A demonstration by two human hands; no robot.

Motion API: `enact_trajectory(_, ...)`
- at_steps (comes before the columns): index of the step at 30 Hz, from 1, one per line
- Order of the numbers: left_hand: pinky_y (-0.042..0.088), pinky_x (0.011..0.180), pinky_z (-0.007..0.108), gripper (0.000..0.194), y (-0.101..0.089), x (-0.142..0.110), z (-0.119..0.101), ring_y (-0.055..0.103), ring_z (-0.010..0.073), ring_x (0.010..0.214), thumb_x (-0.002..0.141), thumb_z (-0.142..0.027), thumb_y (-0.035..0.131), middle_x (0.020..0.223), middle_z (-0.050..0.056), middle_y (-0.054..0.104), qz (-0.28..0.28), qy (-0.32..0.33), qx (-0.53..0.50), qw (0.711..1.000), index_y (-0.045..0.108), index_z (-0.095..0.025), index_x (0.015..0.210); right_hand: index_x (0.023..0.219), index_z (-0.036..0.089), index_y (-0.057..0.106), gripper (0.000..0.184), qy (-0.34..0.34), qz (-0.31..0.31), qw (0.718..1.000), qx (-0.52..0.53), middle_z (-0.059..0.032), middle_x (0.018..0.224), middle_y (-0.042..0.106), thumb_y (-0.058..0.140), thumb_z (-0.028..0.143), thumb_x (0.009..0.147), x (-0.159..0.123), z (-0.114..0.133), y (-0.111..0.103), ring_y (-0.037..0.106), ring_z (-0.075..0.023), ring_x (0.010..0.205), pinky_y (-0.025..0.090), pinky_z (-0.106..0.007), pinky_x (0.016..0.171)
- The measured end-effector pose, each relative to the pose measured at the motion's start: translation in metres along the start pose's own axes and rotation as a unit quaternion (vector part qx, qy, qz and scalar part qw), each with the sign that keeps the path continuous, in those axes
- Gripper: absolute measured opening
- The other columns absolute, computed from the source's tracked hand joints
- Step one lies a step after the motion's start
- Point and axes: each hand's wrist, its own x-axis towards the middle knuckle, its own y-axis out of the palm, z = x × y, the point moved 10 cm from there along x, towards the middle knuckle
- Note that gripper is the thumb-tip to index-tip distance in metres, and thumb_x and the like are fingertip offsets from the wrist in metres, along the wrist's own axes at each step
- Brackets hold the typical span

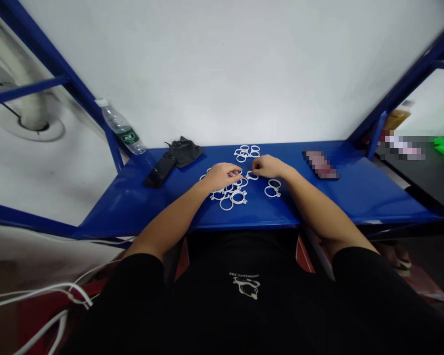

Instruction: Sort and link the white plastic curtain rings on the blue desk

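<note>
Thin white plastic rings with small tabs lie on a blue tabletop [133, 199]. My left hand [221, 176] rests over the largest pile of rings [238, 197], with thumb and fingers a little apart and parts of several rings hidden under it. Just to its right, my right hand [268, 166] has its fingers bent down in a pinch at the edge of a white ring [252, 176]. Behind the hands lies a smaller group of rings [241, 158]. Nearer the front, right of the pile, two more rings [273, 191] overlap.
At the back left a clear water bottle [128, 137] leans by the frame. Beside it are a crumpled black bag [187, 152] and a black box-like object [159, 171]. A phone-like object [321, 165], blurred, lies right. Blue frame posts [377, 130] bound the table, with a white wall [222, 74] behind.
</note>
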Motion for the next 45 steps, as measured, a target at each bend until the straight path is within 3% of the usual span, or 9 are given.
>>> enact_trajectory(3, 0.064, 0.091, 0.038, 0.033, 0.001, 0.001, 0.000, 0.081, 0.0225, 0.094, 0.099, -0.034, 0.093, 0.111, 0.007, 0.089, -0.011, 0.009, 0.013, 1.000, 0.088, -0.025, 0.131, 0.088, 0.021, 0.078, 0.010, 0.010, -0.100, 0.994, 0.036, -0.0065, 0.088, 0.080, 0.070, 0.025, 0.093, -0.001, 0.002, -0.016, 0.067, -0.0207, 0.079, 0.043, -0.034, 0.074)
enact_trajectory(6, 0.063, 0.092, 0.038, 0.026, -0.002, 0.003, -0.001, 0.082, 0.0228, 0.093, 0.101, -0.032, 0.091, 0.106, 0.006, 0.088, -0.030, 0.023, 0.030, 0.999, 0.089, -0.024, 0.126, 0.087, 0.020, 0.076, 0.012, -0.007, -0.151, 0.985, 0.080, -0.0062, 0.090, 0.081, 0.068, 0.026, 0.094, -0.003, 0.013, -0.017, 0.067, -0.0195, 0.078, 0.044, -0.032, 0.075)
enact_trajectory(12, 0.063, 0.095, 0.040, 0.015, -0.019, 0.000, -0.004, 0.082, 0.0218, 0.089, 0.104, -0.034, 0.087, 0.100, 0.005, 0.089, -0.110, 0.049, 0.034, 0.992, 0.090, -0.024, 0.116, 0.091, 0.022, 0.077, 0.011, -0.039, -0.147, 0.987, 0.046, -0.0062, 0.091, 0.083, 0.069, 0.026, 0.097, -0.001, 0.035, 0.002, 0.068, -0.0208, 0.080, 0.042, -0.031, 0.074)
enact_trajectory(21, 0.063, 0.096, 0.043, 0.014, -0.015, -0.001, -0.012, 0.084, 0.0234, 0.093, 0.109, -0.036, 0.081, 0.101, 0.005, 0.090, -0.112, 0.096, 0.061, 0.987, 0.090, -0.026, 0.110, 0.095, 0.022, 0.079, 0.013, -0.051, -0.148, 0.988, 0.013, -0.0070, 0.093, 0.084, 0.069, 0.029, 0.099, 0.001, 0.034, 0.007, 0.070, -0.0228, 0.082, 0.043, -0.032, 0.074)
enact_trajectory(27, 0.064, 0.098, 0.044, 0.014, -0.024, -0.001, -0.004, 0.086, 0.0258, 0.101, 0.111, -0.035, 0.079, 0.109, 0.007, 0.091, -0.157, 0.078, 0.073, 0.982, 0.091, -0.027, 0.112, 0.114, 0.023, 0.083, 0.023, -0.173, -0.227, 0.956, 0.075, -0.0086, 0.108, 0.085, 0.067, 0.036, 0.105, -0.011, 0.045, -0.009, 0.072, -0.0222, 0.085, 0.054, -0.035, 0.081)
enact_trajectory(32, 0.063, 0.096, 0.044, 0.014, -0.025, -0.002, -0.001, 0.085, 0.0250, 0.097, 0.112, -0.036, 0.079, 0.104, 0.005, 0.091, -0.166, 0.084, 0.079, 0.979, 0.091, -0.028, 0.111, 0.109, 0.023, 0.082, 0.026, -0.241, -0.266, 0.931, 0.072, -0.0096, 0.101, 0.084, 0.063, 0.041, 0.111, -0.017, 0.053, -0.011, 0.075, -0.0244, 0.091, 0.056, -0.036, 0.084)
enact_trajectory(36, 0.062, 0.098, 0.045, 0.014, -0.026, -0.002, -0.003, 0.084, 0.0254, 0.097, 0.111, -0.035, 0.081, 0.101, 0.005, 0.090, -0.159, 0.083, 0.081, 0.981, 0.090, -0.027, 0.104, 0.108, 0.023, 0.080, 0.024, -0.235, -0.255, 0.936, 0.065, -0.0098, 0.102, 0.084, 0.063, 0.039, 0.111, -0.017, 0.055, -0.008, 0.075, -0.0247, 0.091, 0.056, -0.036, 0.084)
enact_trajectory(40, 0.059, 0.105, 0.049, 0.013, -0.024, -0.001, -0.005, 0.083, 0.0265, 0.099, 0.110, -0.032, 0.081, 0.100, 0.006, 0.089, -0.132, 0.065, 0.078, 0.986, 0.088, -0.026, 0.102, 0.110, 0.023, 0.081, 0.025, -0.184, -0.215, 0.958, 0.052, -0.0109, 0.106, 0.084, 0.059, 0.037, 0.111, -0.016, 0.056, -0.006, 0.075, -0.0258, 0.097, 0.056, -0.037, 0.090)
enact_trajectory(45, 0.062, 0.104, 0.049, 0.011, -0.028, 0.001, -0.002, 0.084, 0.0268, 0.102, 0.111, -0.031, 0.079, 0.107, 0.006, 0.090, -0.161, 0.036, 0.071, 0.984, 0.089, -0.027, 0.107, 0.118, 0.024, 0.083, 0.029, -0.146, -0.207, 0.966, 0.053, -0.0097, 0.107, 0.084, 0.062, 0.042, 0.109, -0.017, 0.053, -0.010, 0.074, -0.0250, 0.095, 0.054, -0.036, 0.089)
